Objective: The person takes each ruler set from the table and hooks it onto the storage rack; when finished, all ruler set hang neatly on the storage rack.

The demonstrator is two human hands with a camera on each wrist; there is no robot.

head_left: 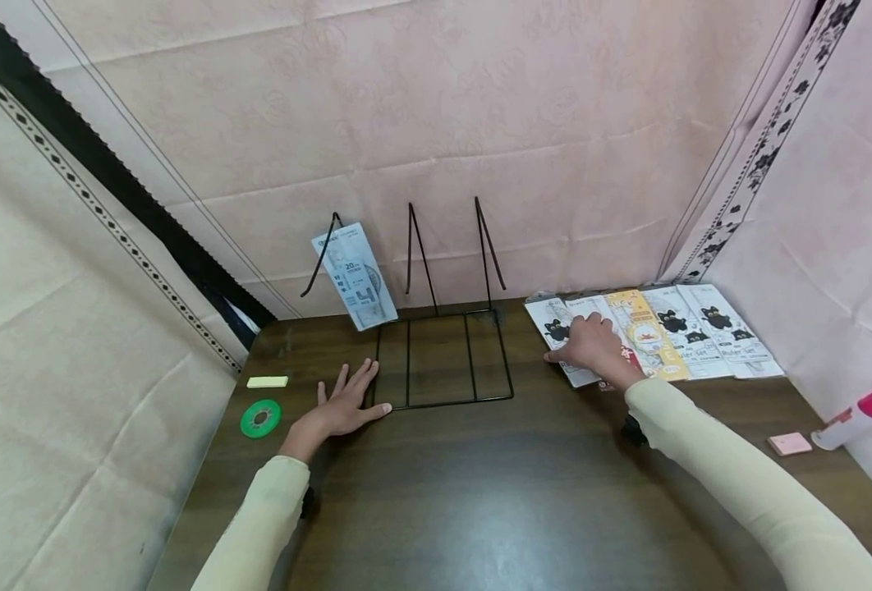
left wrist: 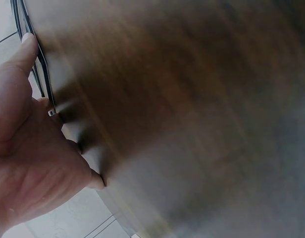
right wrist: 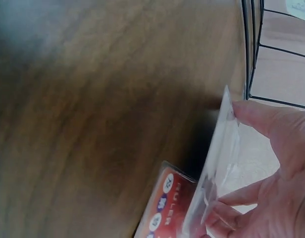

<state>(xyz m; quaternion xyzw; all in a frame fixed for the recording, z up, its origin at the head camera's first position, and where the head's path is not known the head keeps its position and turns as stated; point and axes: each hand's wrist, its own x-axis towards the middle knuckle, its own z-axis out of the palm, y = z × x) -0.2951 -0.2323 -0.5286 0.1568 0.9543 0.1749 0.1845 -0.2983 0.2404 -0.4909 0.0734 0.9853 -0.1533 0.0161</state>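
As the row's leftmost packet (head_left: 552, 322), at the tabletop's (head_left: 436, 484) far edge towards the right corner, is pinched in our right hand (head_left: 594, 349), we judge this a pick-up, next needing a careful lift. It looks flat, white, black-printed, tilted. Our left hand (head_left: 342, 408), spread and gripping nothing, touches the wire rack (head_left: 451, 404).

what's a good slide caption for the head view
Right grip on the leftmost packet of a row, left grip touching a black wire rack with one packet on its left hook.
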